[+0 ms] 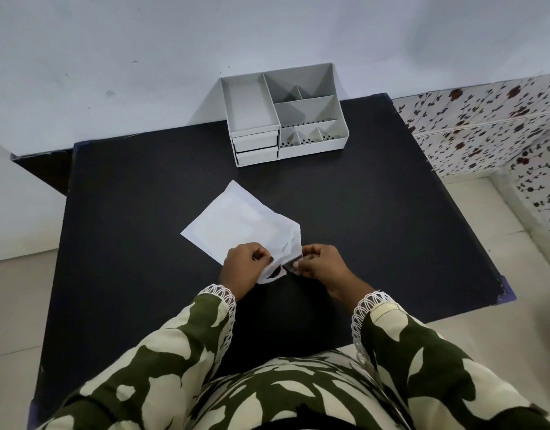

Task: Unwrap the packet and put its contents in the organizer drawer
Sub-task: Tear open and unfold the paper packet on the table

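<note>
Gripping the near corner of the white paper packet (240,223), my left hand (243,268) and right hand (321,268) both pinch it closed-fingered, one on each side of the corner. I note something dark showing where the paper is parted between them; I cannot tell what it is. The rest of the packet lies flat on the black table (376,212), angled away to the left. Well beyond it, against the wall (143,57), stands the grey organizer (283,114), open compartments on top, two drawers (256,148) at its left front, both pushed in.
</note>
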